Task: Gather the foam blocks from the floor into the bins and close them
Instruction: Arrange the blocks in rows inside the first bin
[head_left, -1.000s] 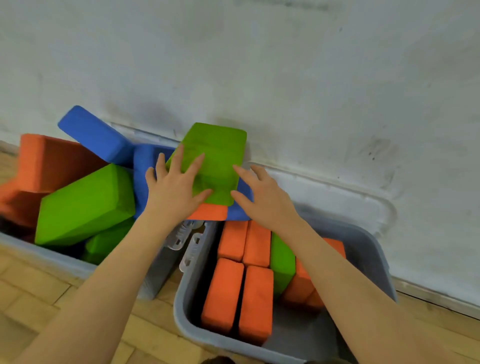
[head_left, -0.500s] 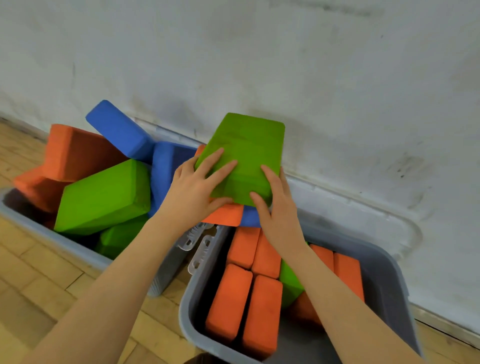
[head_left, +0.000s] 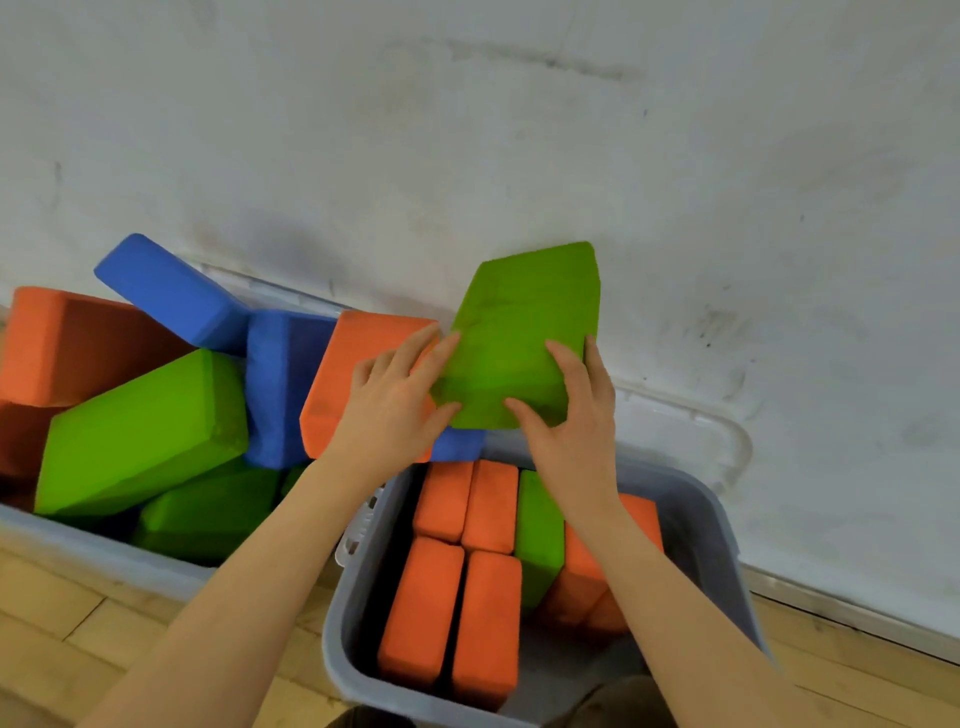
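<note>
Scuffed white wall (head_left: 675, 156) backs two grey bins (head_left: 727, 561) on wood floor (head_left: 62, 623); both hands' fingers (head_left: 566, 364) hold the green block (head_left: 519, 332), now lifted rightward, uncovering an orange block (head_left: 358, 364).

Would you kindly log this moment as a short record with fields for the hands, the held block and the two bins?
held block: green foam block, tilted, above the gap between the bins
left hand: fingers on the block's left edge
right hand: grips its lower right corner
right bin: grey, orange blocks packed in rows with one green block upright
left bin: piled above its rim with blue, green and orange blocks
lids: neither bin closed
</note>
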